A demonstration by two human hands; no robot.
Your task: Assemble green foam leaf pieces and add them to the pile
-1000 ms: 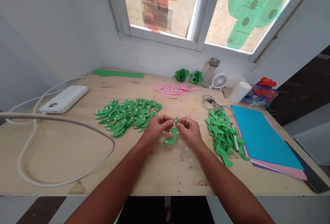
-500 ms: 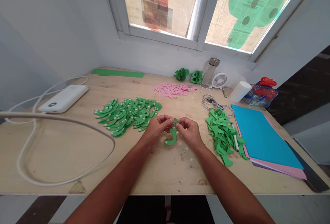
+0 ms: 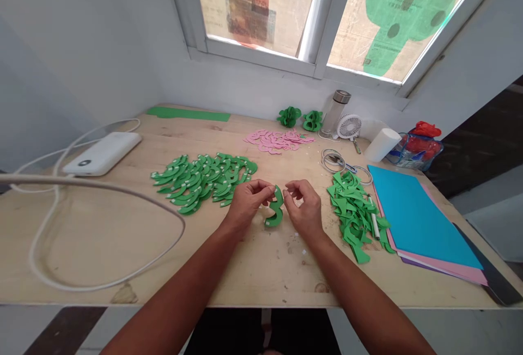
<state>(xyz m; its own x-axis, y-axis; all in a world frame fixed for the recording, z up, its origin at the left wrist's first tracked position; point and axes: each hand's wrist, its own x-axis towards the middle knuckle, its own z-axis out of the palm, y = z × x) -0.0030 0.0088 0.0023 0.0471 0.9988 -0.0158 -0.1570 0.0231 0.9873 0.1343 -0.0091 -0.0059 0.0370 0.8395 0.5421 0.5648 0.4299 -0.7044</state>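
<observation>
Between the thumb and fingers of my left hand [image 3: 247,202] is a wavy green paper cutout [image 3: 277,215] with small white squares on it. It hangs just above the tabletop. My right hand [image 3: 304,207] is a little to the right of the cutout, apart from it. Its thumb and forefinger are drawn together in a pinch; anything between them is too small to make out. Left of my hands lies a pile of similar green cutouts [image 3: 194,181], many with white squares.
Green paper scraps [image 3: 353,213] and a white marker [image 3: 375,224] lie right of my hands, beside blue sheets [image 3: 420,219]. Behind are pink cutouts [image 3: 278,140], tape rolls [image 3: 333,161], a bottle [image 3: 335,112] and a small fan [image 3: 348,126]. A power bank [image 3: 104,153] with a looping cable [image 3: 110,288] is at left.
My right hand has come off the green paper cutout and moved slightly right. The cutout has turned a little in my left hand, which still pinches it.
</observation>
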